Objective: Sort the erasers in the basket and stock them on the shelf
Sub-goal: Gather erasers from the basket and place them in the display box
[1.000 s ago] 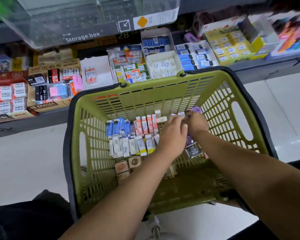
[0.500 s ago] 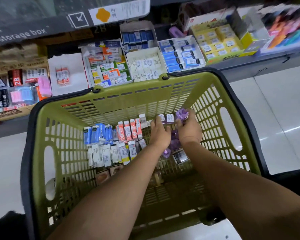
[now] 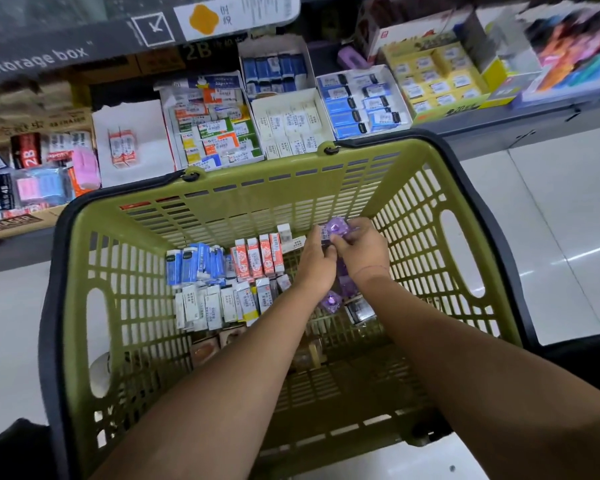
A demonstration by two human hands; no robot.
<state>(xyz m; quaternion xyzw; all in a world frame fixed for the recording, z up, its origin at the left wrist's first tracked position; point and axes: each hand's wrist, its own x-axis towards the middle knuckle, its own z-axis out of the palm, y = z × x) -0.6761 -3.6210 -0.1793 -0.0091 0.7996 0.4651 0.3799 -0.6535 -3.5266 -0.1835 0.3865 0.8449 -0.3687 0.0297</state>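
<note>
Over the far right corner of the green basket (image 3: 274, 202), the person's right hand (image 3: 362, 252) had its fingers curled round a purple eraser (image 3: 338, 226) in clear wrap, held a little above the basket floor. The left hand (image 3: 316, 263) pinched the same eraser from the left, at the end with the white barcode label. Neither hand was open, and both forearms reached in across the near rim.

Below them, on the basket floor, more purple erasers (image 3: 329, 301) lay loose, with a dark packet (image 3: 361, 310) just beside them on the right. To the left, the blue erasers (image 3: 196, 263) stood in a row beside the orange-and-white erasers (image 3: 257, 259), and a row of white erasers (image 3: 215, 304) lay on the near side of both. A few brown erasers (image 3: 205, 348) sat nearer again, close to the left forearm.

Beyond the basket's far rim ran the shelf (image 3: 520, 121), carrying open display boxes side by side: a white box (image 3: 136, 119) with two red-and-white erasers, a mixed box (image 3: 215, 129), a box of cream erasers (image 3: 288, 124), a box of blue-sleeved erasers (image 3: 361, 105) and a yellow box (image 3: 437, 77). Pale floor tiles (image 3: 551, 237) showed to the right of the basket.
</note>
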